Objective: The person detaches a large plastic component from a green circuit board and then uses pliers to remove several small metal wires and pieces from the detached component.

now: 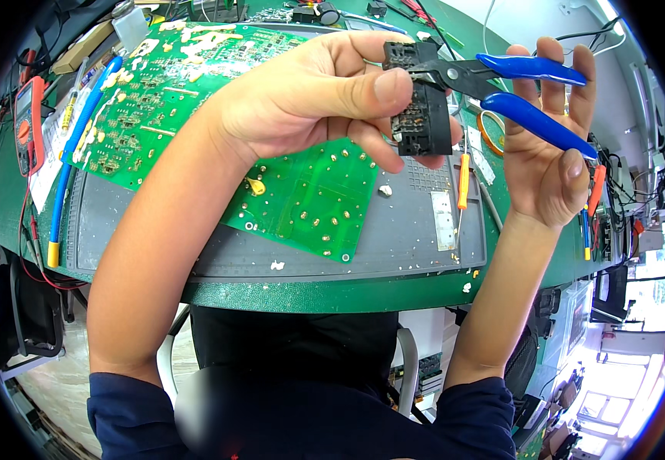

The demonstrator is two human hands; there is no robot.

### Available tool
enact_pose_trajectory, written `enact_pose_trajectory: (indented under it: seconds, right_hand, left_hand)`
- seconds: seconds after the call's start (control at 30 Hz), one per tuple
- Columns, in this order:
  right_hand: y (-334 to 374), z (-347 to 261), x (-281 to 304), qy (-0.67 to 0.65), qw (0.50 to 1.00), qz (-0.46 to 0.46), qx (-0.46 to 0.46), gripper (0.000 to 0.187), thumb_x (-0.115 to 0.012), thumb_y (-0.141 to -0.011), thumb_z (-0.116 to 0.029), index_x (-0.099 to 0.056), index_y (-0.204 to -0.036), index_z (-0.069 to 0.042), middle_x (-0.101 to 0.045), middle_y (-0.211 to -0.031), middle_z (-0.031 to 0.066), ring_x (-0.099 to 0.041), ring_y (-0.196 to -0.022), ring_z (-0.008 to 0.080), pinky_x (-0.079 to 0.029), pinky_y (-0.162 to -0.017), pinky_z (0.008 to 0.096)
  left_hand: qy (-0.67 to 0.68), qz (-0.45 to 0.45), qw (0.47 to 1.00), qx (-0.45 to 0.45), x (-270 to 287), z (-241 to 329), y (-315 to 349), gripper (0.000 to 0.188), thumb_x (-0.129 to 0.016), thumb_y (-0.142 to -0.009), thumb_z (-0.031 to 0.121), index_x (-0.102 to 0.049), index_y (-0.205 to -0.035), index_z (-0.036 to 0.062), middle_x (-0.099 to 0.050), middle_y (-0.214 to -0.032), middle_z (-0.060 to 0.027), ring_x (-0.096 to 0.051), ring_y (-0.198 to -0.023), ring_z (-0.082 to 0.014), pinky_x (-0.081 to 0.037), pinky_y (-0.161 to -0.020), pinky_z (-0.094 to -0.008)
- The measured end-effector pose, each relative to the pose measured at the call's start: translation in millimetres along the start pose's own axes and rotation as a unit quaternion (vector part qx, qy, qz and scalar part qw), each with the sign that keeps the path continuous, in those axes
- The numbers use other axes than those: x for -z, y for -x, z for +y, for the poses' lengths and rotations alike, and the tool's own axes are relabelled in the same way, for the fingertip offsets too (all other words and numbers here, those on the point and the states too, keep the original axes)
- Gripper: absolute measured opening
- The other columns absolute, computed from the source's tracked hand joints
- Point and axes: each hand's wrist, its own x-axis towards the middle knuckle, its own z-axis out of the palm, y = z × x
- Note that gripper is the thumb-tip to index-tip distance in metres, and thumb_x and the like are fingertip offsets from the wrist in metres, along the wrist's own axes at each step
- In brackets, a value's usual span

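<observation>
My left hand (pixel 294 100) grips a black plastic block (pixel 431 119), thumb on its near face and fingers behind it. Rows of slots and small metal parts show along the block's left side; its exact kind is not clear. In my right hand (pixel 539 172) rest blue-handled cutting pliers (pixel 536 123), their handles spread apart across the raised fingers and thumb. The pliers' jaws point left and meet the block's upper part beside my left thumb; the thumb partly hides the tips. Both hands are above the work mat.
Under my left arm lie a large green circuit board (pixel 148 107) and a smaller green board (pixel 309 199) on the grey mat (pixel 271 257). An orange-handled screwdriver (pixel 464 182) lies at the right. Left stand a red multimeter (pixel 29 126) and a blue tube-like tool (pixel 62 192).
</observation>
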Motion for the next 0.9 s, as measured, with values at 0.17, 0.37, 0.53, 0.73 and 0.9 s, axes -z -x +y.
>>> enact_pose_trajectory:
  seconds: [0.17, 0.37, 0.53, 0.73, 0.9]
  right_hand:
    - [-0.3, -0.4, -0.2, 0.006, 1.0, -0.001, 0.0, 0.085, -0.072, -0.063, -0.025, -0.023, -0.13, -0.007, -0.03, -0.13, 0.0178, -0.032, -0.119, 0.0356, -0.042, -0.089, 0.0403]
    - [0.4, -0.5, 2.1, -0.005, 1.0, 0.002, -0.002, 0.084, -0.072, -0.063, -0.025, -0.023, -0.129, -0.007, -0.03, -0.129, 0.0175, -0.033, -0.119, 0.0355, -0.043, -0.089, 0.0393]
    - [1.7, -1.4, 4.4, -0.015, 1.0, 0.008, -0.009, 0.083, -0.071, -0.064, -0.024, -0.024, -0.129, -0.008, -0.032, -0.129, 0.0166, -0.033, -0.118, 0.0353, -0.043, -0.089, 0.0392]
    - [2.9, -2.0, 3.6, -0.019, 1.0, 0.017, -0.013, 0.082, -0.071, -0.064, -0.024, -0.024, -0.13, -0.009, -0.032, -0.129, 0.0161, -0.033, -0.119, 0.0349, -0.041, -0.09, 0.0396]
    - [1.4, -3.2, 2.5, -0.009, 1.0, 0.009, -0.012, 0.084, -0.072, -0.063, -0.025, -0.024, -0.13, -0.007, -0.03, -0.13, 0.0168, -0.031, -0.119, 0.0353, -0.041, -0.091, 0.0401]
  left_hand:
    - [0.001, 0.005, 1.0, -0.005, -0.9, -0.3, -0.2, 0.078, -0.07, -0.06, 0.047, -0.038, -0.114, 0.0009, -0.057, -0.094, -0.0207, -0.061, -0.079, -0.0286, -0.053, -0.056, -0.0283]
    - [-0.004, 0.003, 1.0, -0.001, 1.0, -1.7, 0.1, 0.076, -0.071, -0.06, 0.045, -0.038, -0.117, 0.0069, -0.057, -0.094, -0.0212, -0.061, -0.08, -0.0293, -0.052, -0.058, -0.0296]
    - [-0.015, -0.001, 1.0, 0.001, 2.9, -3.4, 0.2, 0.071, -0.071, -0.062, 0.043, -0.039, -0.117, 0.0098, -0.057, -0.094, -0.021, -0.06, -0.082, -0.0302, -0.05, -0.063, -0.0327]
    - [-0.018, -0.003, 1.0, -0.004, 2.4, -2.7, -0.5, 0.07, -0.071, -0.063, 0.042, -0.04, -0.117, 0.0095, -0.057, -0.095, -0.0196, -0.06, -0.083, -0.0299, -0.049, -0.068, -0.0345]
    - [-0.017, -0.008, 1.0, -0.008, 3.1, -3.4, -1.4, 0.068, -0.071, -0.064, 0.041, -0.041, -0.116, 0.0096, -0.057, -0.096, -0.0202, -0.06, -0.084, -0.0297, -0.049, -0.07, -0.0351]
